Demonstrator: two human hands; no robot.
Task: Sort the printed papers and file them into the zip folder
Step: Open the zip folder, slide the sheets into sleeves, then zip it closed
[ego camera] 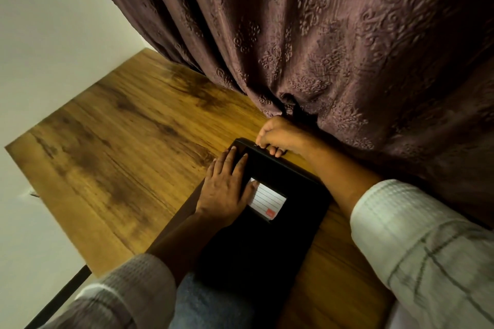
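The folder [267,235] is laid flat on the table [120,141], close to the near edge. It is pressed down by the left hand [227,189], fingers straight and slightly spread, the thumb laid over a corner of the white label [270,199]. At the folder's far edge the zip pull [256,145] is pinched by the curled right hand [280,135], just before the curtain [320,35].

Folder [267,235] on table [120,141], perhaps against curtain [320,35].

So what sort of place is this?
Probably a room at home: a wooden table against a heavy patterned curtain and a plain white wall, a black zip folder on it.
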